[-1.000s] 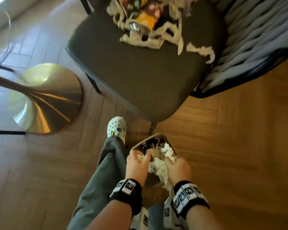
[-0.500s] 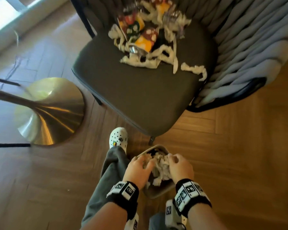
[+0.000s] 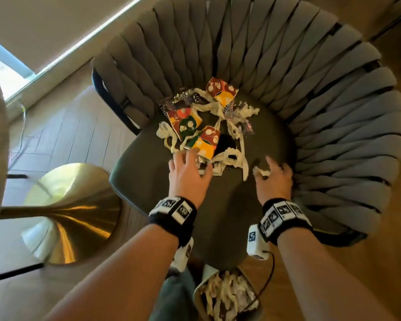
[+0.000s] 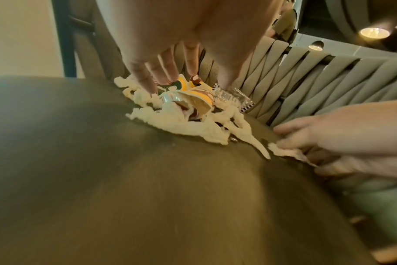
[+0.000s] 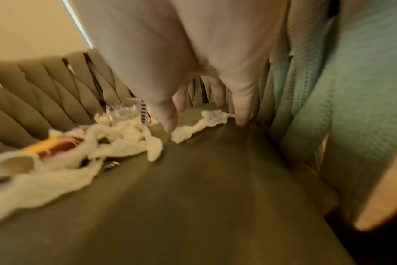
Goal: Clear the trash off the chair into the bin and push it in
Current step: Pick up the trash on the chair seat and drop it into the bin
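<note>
Chair (image 3: 148, 181) holds trash (image 3: 202, 130) (colourful, crumpled)

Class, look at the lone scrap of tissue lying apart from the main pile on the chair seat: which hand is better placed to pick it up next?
The right hand. Its fingers already reach the lone tissue scrap beside the woven backrest, while the left hand is at the main pile.

I logged a wood floor (image 3: 63, 133) laid in herringbone planks, warm brown. At 9 o'clock stood a brass trumpet-shaped table base (image 3: 70, 212), glossy, with a streaked reflection. A pale wall (image 3: 44, 26) filled 11 o'clock; below it a bright strip of daylight (image 3: 7, 72) came in at floor level, near a thin cable (image 3: 21, 126) trailing over the planks. In the left wrist view, two lit ceiling lamps (image 4: 372, 33) glowed at 2 o'clock.
</note>
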### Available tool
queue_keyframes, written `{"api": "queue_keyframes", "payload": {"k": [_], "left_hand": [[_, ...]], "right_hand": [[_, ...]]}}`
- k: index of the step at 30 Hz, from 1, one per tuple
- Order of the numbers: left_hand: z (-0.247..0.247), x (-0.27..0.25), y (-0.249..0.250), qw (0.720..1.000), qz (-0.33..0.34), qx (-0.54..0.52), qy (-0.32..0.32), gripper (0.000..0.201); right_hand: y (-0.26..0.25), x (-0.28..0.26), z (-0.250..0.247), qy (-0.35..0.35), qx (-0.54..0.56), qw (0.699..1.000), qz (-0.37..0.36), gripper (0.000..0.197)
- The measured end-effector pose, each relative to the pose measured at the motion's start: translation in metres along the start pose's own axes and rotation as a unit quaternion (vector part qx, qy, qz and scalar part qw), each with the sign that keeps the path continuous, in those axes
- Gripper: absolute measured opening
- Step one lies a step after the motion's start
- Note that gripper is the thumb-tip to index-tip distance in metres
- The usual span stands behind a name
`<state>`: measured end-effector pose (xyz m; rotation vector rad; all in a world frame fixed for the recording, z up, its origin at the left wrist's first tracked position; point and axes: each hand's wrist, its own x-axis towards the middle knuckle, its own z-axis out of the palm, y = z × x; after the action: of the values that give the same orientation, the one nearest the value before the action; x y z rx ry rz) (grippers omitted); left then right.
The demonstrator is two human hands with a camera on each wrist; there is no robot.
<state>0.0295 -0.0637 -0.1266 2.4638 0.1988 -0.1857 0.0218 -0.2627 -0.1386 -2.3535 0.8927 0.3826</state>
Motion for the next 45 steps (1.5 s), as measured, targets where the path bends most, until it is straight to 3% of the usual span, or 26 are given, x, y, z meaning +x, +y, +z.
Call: {"api": "queue_keyframes", "payload": {"k": [4,7,10,15,20,24,27,34,38,42,45], "left_hand": [[0.009,0.06,0.01,0.995,-0.056,0.07,-0.041,0.091],[0.017,0.079,0.011,0.987,-0.09,0.1,-0.087,0.105],[0.02,0.085,0.007,0.987,-0.11,0.058,-0.099,0.103],[0.01,0.08,-0.008,0.986,-0.122,-0.085,-0.071,0.092],[-0.016,0.06,-0.016,0.968,-0.147,-0.194,-0.067,0.071],[-0.03,0.039,-0.016,0.96,-0.158,-0.224,-0.057,0.064],[-0.037,0.02,-0.012,0.957,-0.166,-0.232,-0.05,0.061],[-0.053,-0.048,0.005,0.948,-0.181,-0.26,-0.028,0.063],[-0.052,-0.116,0.01,0.933,-0.189,-0.302,-0.054,0.058],[-0.029,-0.2,0.004,0.92,-0.21,-0.318,-0.09,0.052],[0.004,-0.263,-0.009,0.914,-0.24,-0.301,-0.125,0.049]], "right_hand": [[0.001,0.023,0.006,0.007,-0.103,0.995,-0.014,0.029],[0.004,0.025,0.003,0.022,-0.026,0.999,0.01,0.018],[-0.018,0.028,0.003,0.013,0.083,0.996,0.042,0.017],[-0.062,0.031,0.029,-0.07,0.002,0.997,-0.012,0.052],[-0.067,0.02,0.044,-0.048,-0.024,0.998,-0.038,0.039],[-0.058,0.006,0.034,-0.051,0.1,0.993,0.027,0.023],[-0.048,-0.006,0.021,-0.036,0.163,0.986,0.026,0.036],[-0.021,-0.061,-0.025,0.019,0.218,0.975,-0.043,0.025],[0.01,-0.117,-0.053,-0.019,0.252,0.966,-0.058,0.027],[0.071,-0.175,-0.06,-0.088,0.19,0.972,-0.103,0.033],[0.133,-0.205,-0.041,-0.14,0.145,0.976,-0.086,0.033]]}}
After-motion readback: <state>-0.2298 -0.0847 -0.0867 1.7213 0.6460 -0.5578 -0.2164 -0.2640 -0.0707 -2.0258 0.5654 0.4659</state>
